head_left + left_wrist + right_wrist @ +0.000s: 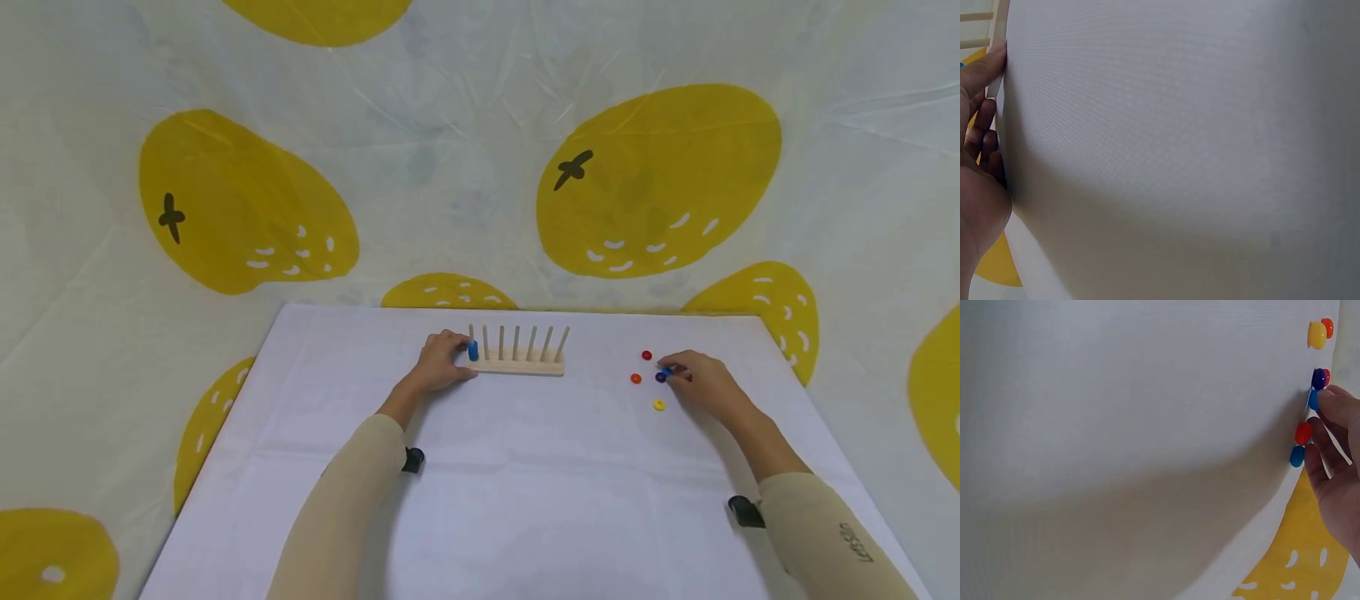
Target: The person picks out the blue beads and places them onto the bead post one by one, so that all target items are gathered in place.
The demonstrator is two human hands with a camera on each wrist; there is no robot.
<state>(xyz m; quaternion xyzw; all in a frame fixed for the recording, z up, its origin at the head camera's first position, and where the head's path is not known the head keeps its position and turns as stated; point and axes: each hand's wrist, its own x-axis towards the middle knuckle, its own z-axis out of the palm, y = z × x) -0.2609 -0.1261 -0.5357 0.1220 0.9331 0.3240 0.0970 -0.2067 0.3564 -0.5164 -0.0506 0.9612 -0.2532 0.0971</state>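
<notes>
Bead-picking step: right hand (701,382) pinching blue bead (667,371); left hand (442,358) grasping peg rack (519,364); next, threading onto a peg

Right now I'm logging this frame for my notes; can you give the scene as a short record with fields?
left hand: holds the end of the wooden peg rack
rack: seven pegs, blue rings stacked on the leftmost
right hand: fingers pinch a blue ring
loose rings: red, orange, purple, yellow
surface: white cloth
</notes>
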